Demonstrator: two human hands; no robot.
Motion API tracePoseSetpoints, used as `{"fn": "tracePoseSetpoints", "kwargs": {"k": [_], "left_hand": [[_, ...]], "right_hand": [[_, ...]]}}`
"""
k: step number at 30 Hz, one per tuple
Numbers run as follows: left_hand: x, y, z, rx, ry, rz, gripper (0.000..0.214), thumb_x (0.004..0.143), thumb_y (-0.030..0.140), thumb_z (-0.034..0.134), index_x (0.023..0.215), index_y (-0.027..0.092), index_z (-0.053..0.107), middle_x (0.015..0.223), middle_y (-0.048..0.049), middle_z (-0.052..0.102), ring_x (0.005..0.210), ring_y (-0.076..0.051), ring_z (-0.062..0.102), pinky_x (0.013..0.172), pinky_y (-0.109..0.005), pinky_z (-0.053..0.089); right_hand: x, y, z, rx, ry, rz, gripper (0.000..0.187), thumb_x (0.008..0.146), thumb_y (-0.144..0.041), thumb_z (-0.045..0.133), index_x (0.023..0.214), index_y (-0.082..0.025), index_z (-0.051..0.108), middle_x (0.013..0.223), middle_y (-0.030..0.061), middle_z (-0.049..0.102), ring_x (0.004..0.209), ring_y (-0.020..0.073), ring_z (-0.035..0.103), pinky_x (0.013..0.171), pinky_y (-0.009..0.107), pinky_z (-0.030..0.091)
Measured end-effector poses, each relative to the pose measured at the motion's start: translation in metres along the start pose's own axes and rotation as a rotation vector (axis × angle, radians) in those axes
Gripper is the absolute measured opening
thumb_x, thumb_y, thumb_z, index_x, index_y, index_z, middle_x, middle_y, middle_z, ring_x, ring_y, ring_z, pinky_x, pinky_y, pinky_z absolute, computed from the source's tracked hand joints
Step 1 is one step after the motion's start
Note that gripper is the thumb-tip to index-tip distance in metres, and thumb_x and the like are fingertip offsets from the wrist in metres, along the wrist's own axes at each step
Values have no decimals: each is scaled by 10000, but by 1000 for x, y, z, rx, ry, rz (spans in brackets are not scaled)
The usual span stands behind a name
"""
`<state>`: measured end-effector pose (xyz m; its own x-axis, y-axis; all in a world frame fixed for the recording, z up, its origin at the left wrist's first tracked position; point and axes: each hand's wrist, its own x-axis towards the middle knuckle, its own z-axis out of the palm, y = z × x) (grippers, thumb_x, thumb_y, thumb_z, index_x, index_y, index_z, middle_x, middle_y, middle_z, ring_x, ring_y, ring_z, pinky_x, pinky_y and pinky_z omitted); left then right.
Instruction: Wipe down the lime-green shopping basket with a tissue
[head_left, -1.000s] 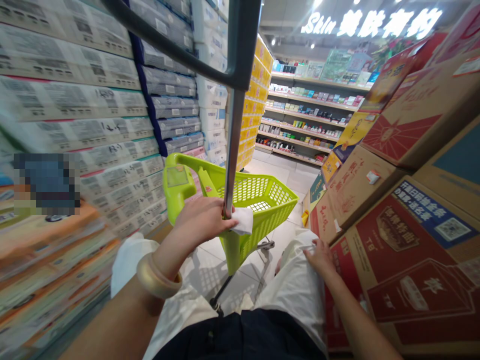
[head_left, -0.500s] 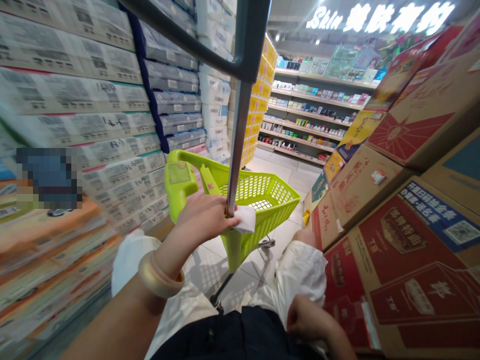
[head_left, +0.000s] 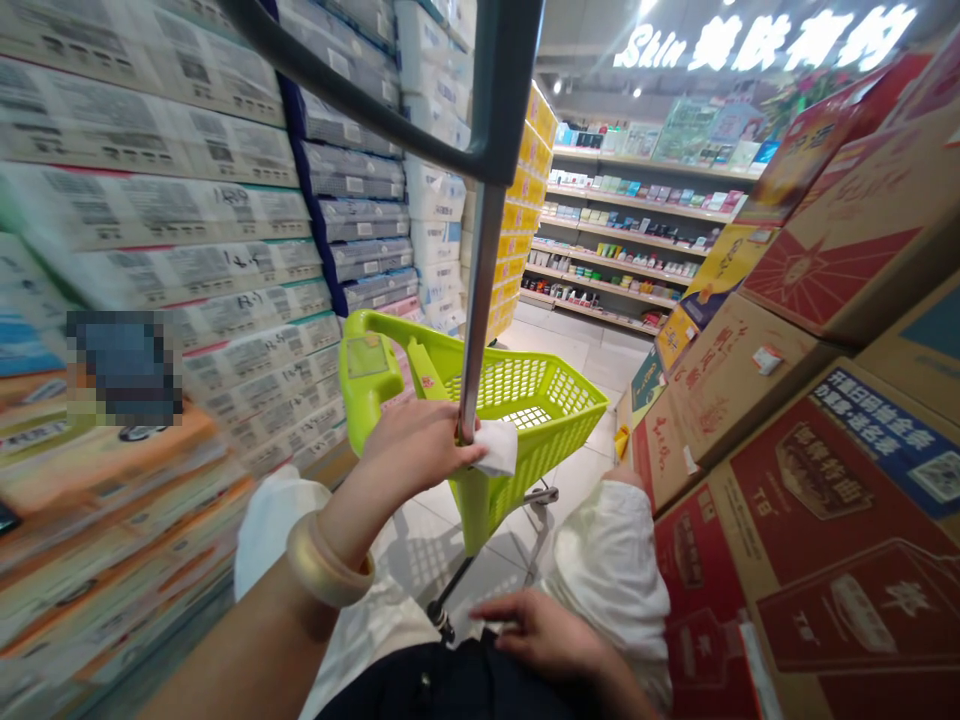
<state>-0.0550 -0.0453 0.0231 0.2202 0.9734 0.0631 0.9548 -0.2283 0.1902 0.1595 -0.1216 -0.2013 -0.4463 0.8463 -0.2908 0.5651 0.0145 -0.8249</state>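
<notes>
My left hand (head_left: 416, 450) is wrapped round the grey metal pole (head_left: 476, 310) of a lime-green shopping basket trolley (head_left: 525, 410), with a white tissue (head_left: 499, 450) pressed between fingers and pole. A gold bangle (head_left: 324, 562) sits on that wrist. My right hand (head_left: 544, 630) lies low against my dark top and white trousers (head_left: 611, 570), fingers stretched out toward the left, holding nothing that I can see. The basket looks empty.
Stacked white and orange cartons (head_left: 187, 260) wall the left side of the narrow aisle. Red and brown cardboard boxes (head_left: 810, 400) are piled on the right. Tiled floor (head_left: 570, 350) runs ahead to shelves of small products (head_left: 630, 250) under a lit sign.
My right hand has moved from my right thigh back toward my waist and then leftward, fingers now stretched out. The left hand stays on the pole, and the view has shifted slightly forward.
</notes>
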Motion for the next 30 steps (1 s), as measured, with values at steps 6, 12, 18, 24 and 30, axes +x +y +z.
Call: {"fn": "tracePoseSetpoints", "kwargs": {"k": [6,12,18,24,30], "left_hand": [[0,0,1,5,-13,-26,312,775,549,611,980,354,745,997,-27,755,987,-297,665,820,-375,482],[-3,3,0,18,1,-11,304,787,540,608,979,343,738,984,-22,759,982,-287,667,811,-370,476],[-11,4,-2,98,28,42,297,839,453,519,964,282,727,992,-54,755,940,-275,682,779,-357,478],[-15,2,-3,133,8,51,288,822,412,507,951,270,722,958,-52,754,920,-275,684,766,-354,480],[-18,-1,0,149,34,47,273,807,427,511,827,287,744,852,-50,753,835,-274,687,747,-358,470]], "right_hand": [[-4,-71,-84,251,585,-326,309,855,-384,596,1084,-193,678,1094,113,723,968,238,697,854,395,572],[6,-138,-77,-109,825,-747,372,822,-213,669,1193,-230,648,1242,98,660,1187,246,600,1050,444,478],[40,-141,-44,-258,825,-861,481,867,-133,580,1337,-230,556,1297,102,636,1204,220,603,1041,385,505],[50,-116,-56,-291,955,-783,399,908,-87,437,1215,-224,654,1187,100,696,1132,205,653,989,379,543],[50,-118,-47,-193,972,-775,351,942,-107,413,1137,-221,682,1189,91,701,1181,199,630,1030,387,518]]}}
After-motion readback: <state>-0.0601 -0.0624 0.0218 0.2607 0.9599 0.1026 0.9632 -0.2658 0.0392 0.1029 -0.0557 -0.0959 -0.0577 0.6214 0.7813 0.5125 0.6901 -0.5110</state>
